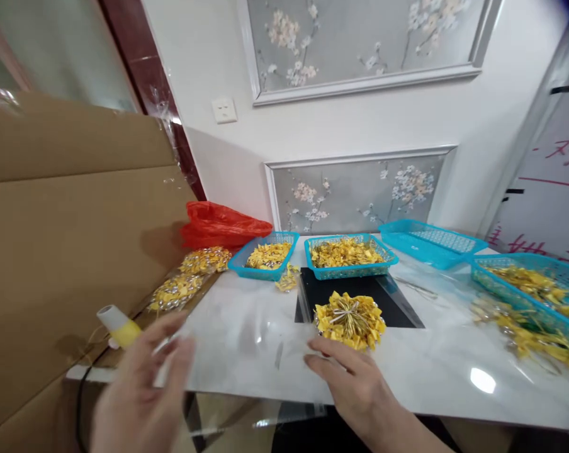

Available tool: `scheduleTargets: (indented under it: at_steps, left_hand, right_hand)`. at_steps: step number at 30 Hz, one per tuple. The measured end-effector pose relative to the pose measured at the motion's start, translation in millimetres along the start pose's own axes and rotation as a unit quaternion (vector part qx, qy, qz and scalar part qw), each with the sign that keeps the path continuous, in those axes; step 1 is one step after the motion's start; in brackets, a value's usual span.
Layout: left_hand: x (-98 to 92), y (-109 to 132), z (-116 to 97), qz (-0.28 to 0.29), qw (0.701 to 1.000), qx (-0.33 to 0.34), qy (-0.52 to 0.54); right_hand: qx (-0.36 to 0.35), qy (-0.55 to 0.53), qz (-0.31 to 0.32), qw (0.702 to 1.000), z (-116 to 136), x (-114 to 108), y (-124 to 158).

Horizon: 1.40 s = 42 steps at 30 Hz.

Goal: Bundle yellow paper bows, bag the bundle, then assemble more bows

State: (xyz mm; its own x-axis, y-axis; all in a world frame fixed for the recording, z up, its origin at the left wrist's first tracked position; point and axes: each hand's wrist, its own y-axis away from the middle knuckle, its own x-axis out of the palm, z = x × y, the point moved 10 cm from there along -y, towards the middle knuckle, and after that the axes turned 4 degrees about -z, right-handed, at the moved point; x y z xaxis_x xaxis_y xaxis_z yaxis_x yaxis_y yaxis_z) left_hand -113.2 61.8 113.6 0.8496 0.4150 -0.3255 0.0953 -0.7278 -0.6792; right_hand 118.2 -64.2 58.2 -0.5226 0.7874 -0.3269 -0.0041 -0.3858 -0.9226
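Bunch [350,321] on mat's [343,283] near edge, right hand [355,384] just near of it, fingers narrowly parted, left hand [138,390] blurred, fingers loosely apart; careless right-hand brush could skew it.

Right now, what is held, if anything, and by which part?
Cannot be told: the left hand is blurred; the right hand overlaps the yellow cluster at its near edge.
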Motion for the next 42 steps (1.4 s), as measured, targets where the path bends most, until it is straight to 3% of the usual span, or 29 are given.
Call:
scheduleTargets:
  at_steps: [2, 3, 4, 6, 9, 11, 15, 17, 21, 26, 30, 32, 42]
  left_hand:
    - [48.9, 31, -23, 0.148, 0.985, 0.092, -0.016]
    - [76.1, 52, -35, 0.231, 0.962, 0.149, -0.012]
    - [98.8, 70, -36, 0.288, 0.944, 0.161, -0.018]
    - [130.0, 90, -29, 0.337, 0.929, 0.147, -0.035]
    - [152.9, 96, -9, 0.343, 0.931, 0.107, -0.06]
    - [158.4, 92, 1, 0.349, 0.932, 0.075, -0.064]
    - [156.7, 83, 1, 0.36, 0.933, 0.009, -0.011]
    - [153.9, 81, 3, 0.354, 0.934, -0.033, 0.022]
    - [149.7, 83, 13, 0.324, 0.942, -0.06, 0.063]
    - [143.7, 90, 32, 0.285, 0.951, -0.081, 0.083]
    - [142.5, 94, 33, 0.285, 0.949, -0.095, 0.102]
    - [143.4, 95, 31, 0.295, 0.945, -0.093, 0.105]
    - [148.9, 92, 1, 0.327, 0.944, -0.031, 0.031]
  right_hand:
    - [0.003, 0.03, 0.018, 0.999, 1, 15, 5]
    - [0.005, 0.041, 0.023, 0.999, 1, 19, 7]
    - [0.008, 0.05, 0.029, 0.998, 0, 23, 9]
    - [0.018, 0.052, 0.046, 0.997, -2, 28, 13]
    - [0.038, 0.041, 0.068, 0.996, -9, 35, 22]
    - [0.062, 0.011, 0.066, 0.996, -16, 37, 26]
    - [0.144, -0.132, -0.004, 0.981, -31, 31, 25]
    - [0.221, -0.212, -0.018, 0.952, -43, 33, 23]
    - [0.391, -0.332, 0.019, 0.858, -58, 52, 36]
    - [0.471, -0.365, 0.058, 0.801, -62, 73, 62]
    - [0.528, -0.409, 0.061, 0.742, -67, 89, 74]
    - [0.527, -0.404, 0.068, 0.745, -68, 91, 70]
    - [0.459, -0.302, 0.115, 0.828, -63, 82, 54]
